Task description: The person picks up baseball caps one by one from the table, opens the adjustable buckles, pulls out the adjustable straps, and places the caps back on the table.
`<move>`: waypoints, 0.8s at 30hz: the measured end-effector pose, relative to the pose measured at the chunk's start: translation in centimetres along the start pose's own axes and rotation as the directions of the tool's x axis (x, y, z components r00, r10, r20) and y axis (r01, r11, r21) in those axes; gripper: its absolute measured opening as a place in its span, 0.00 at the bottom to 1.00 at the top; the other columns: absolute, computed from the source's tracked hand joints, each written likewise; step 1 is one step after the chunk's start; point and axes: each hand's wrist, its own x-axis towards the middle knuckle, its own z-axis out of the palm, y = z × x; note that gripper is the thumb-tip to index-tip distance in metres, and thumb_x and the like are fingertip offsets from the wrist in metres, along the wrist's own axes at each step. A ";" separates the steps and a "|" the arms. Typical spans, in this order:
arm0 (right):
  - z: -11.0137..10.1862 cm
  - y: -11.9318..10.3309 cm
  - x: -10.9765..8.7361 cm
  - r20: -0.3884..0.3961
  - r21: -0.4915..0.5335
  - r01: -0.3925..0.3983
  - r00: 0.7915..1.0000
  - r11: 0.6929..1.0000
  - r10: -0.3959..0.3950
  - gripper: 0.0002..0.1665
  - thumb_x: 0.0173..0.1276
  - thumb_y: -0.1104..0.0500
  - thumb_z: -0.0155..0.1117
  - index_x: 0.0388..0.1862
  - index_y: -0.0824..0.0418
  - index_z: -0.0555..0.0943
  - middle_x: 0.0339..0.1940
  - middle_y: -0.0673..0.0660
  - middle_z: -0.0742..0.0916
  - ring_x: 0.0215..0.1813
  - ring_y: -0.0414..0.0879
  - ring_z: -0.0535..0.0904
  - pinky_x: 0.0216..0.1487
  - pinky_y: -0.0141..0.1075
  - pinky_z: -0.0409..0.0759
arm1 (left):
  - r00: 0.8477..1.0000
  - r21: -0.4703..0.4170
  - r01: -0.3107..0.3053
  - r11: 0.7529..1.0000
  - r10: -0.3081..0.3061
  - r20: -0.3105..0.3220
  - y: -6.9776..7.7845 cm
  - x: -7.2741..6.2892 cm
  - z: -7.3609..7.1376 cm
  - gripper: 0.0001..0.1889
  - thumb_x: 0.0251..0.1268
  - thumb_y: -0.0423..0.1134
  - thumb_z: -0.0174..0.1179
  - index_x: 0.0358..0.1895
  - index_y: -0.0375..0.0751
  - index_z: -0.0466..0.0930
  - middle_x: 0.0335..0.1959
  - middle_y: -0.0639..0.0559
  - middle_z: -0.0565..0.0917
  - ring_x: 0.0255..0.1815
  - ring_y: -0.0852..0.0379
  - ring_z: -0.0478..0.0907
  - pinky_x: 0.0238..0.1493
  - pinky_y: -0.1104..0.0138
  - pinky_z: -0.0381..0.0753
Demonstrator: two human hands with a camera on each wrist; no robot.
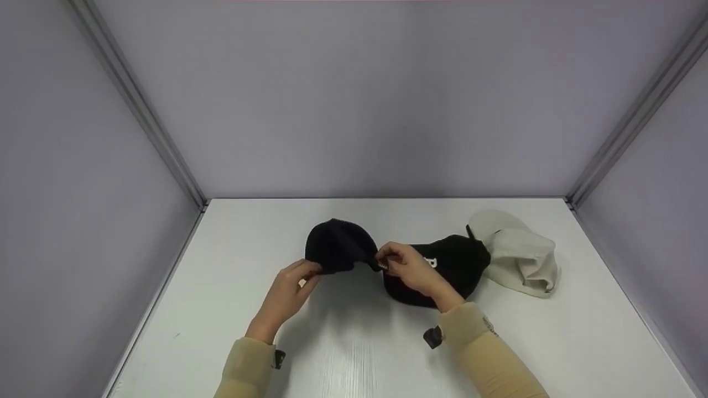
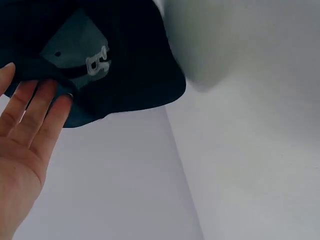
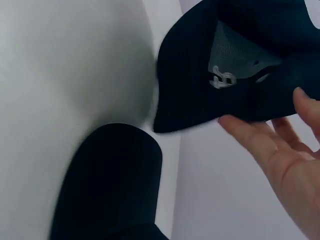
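Both hands hold a dark baseball cap above the white table. Its left edge is pinched by my left hand, its right edge by my right hand. In the left wrist view, the left fingers lie against the rim of the cap, whose inside shows the back of some white stitching. The right wrist view has the right hand at the opposite rim of that cap. A second black cap with a white letter lies on the table, partly behind the right hand.
A cream cap lies at the right, touching the lettered black cap. The white table is bounded by grey panels at the back and sides. In the right wrist view, a dark brim lies below the held cap.
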 end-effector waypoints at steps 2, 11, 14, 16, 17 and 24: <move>0.2 0.0 0.0 -0.016 -0.071 0.017 1.000 0.997 -0.018 0.14 0.73 0.76 0.48 0.49 0.67 0.78 0.49 0.61 0.82 0.51 0.51 0.79 0.50 0.42 0.79 | 0.999 0.007 0.029 1.000 -0.030 0.035 -0.1 -0.3 -0.1 0.07 0.64 0.30 0.65 0.41 0.45 0.83 0.39 0.58 0.83 0.39 0.61 0.79 0.38 0.60 0.81; 1.0 1.7 0.4 -0.058 -0.393 0.011 0.998 0.919 -0.037 0.16 0.66 0.77 0.57 0.43 0.60 0.84 0.45 0.55 0.85 0.49 0.51 0.82 0.51 0.46 0.79 | 0.979 0.191 0.100 0.977 -0.131 0.157 -1.5 -1.8 -1.1 0.06 0.60 0.32 0.68 0.38 0.48 0.86 0.37 0.61 0.84 0.40 0.61 0.81 0.41 0.61 0.81; 1.5 1.9 0.5 -0.056 -0.493 0.017 0.997 0.870 -0.051 0.15 0.64 0.75 0.61 0.40 0.59 0.86 0.41 0.53 0.86 0.44 0.48 0.81 0.48 0.44 0.80 | 0.973 0.253 0.095 0.963 -0.144 0.181 -1.9 -2.1 -1.4 0.07 0.57 0.31 0.71 0.36 0.47 0.88 0.36 0.60 0.84 0.38 0.59 0.82 0.40 0.61 0.81; 1.9 2.2 0.7 -0.047 -0.541 0.030 0.997 0.841 -0.066 0.14 0.62 0.75 0.61 0.38 0.59 0.86 0.39 0.52 0.86 0.40 0.46 0.80 0.44 0.42 0.79 | 0.971 0.293 0.090 0.952 -0.150 0.188 -2.2 -2.2 -1.5 0.07 0.54 0.31 0.72 0.34 0.47 0.89 0.34 0.59 0.84 0.36 0.58 0.82 0.38 0.61 0.81; 2.1 2.3 0.7 -0.041 -0.553 0.038 0.997 0.832 -0.073 0.15 0.61 0.75 0.61 0.38 0.59 0.86 0.38 0.52 0.86 0.39 0.45 0.79 0.43 0.42 0.79 | 0.969 0.313 0.088 0.946 -0.154 0.192 -2.3 -2.3 -1.6 0.07 0.52 0.30 0.73 0.33 0.46 0.89 0.34 0.59 0.84 0.36 0.58 0.82 0.38 0.61 0.81; 3.7 3.7 0.9 -0.024 -0.559 0.092 0.992 0.824 -0.127 0.11 0.59 0.76 0.59 0.37 0.66 0.85 0.40 0.59 0.87 0.45 0.51 0.82 0.48 0.44 0.80 | 0.969 0.424 0.057 0.904 -0.152 0.193 -3.5 -2.8 -1.2 0.07 0.48 0.29 0.75 0.30 0.45 0.90 0.32 0.57 0.84 0.33 0.57 0.82 0.36 0.63 0.81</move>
